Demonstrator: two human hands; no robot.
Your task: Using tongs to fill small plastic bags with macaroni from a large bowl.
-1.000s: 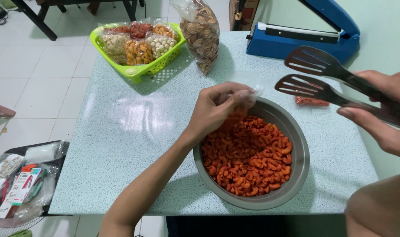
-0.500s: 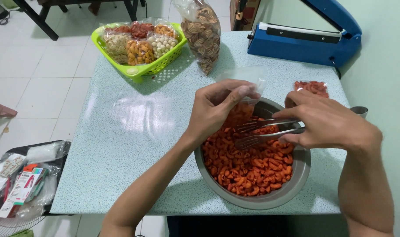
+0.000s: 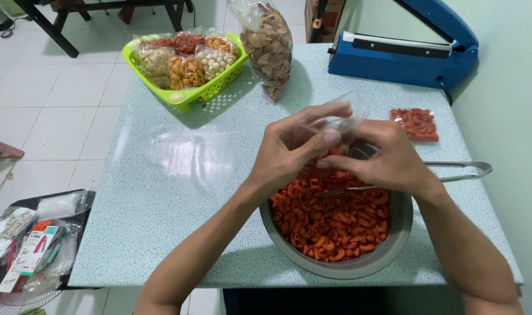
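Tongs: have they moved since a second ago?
Yes. The tongs were held up to the right of the metal bowl; now they rest across its rim over the orange snacks, released by the right hand.

Beyond the grip, far left, we see a green plastic basket (image 3: 181, 96) of bagged snacks; a blue heat sealer (image 3: 403, 58) far right; a small sealed red-snack packet (image 3: 416, 123) just right.

L hand (image 3: 292, 151) & R hand (image 3: 388, 160) raised together, fingers pinched, forearms angled inward
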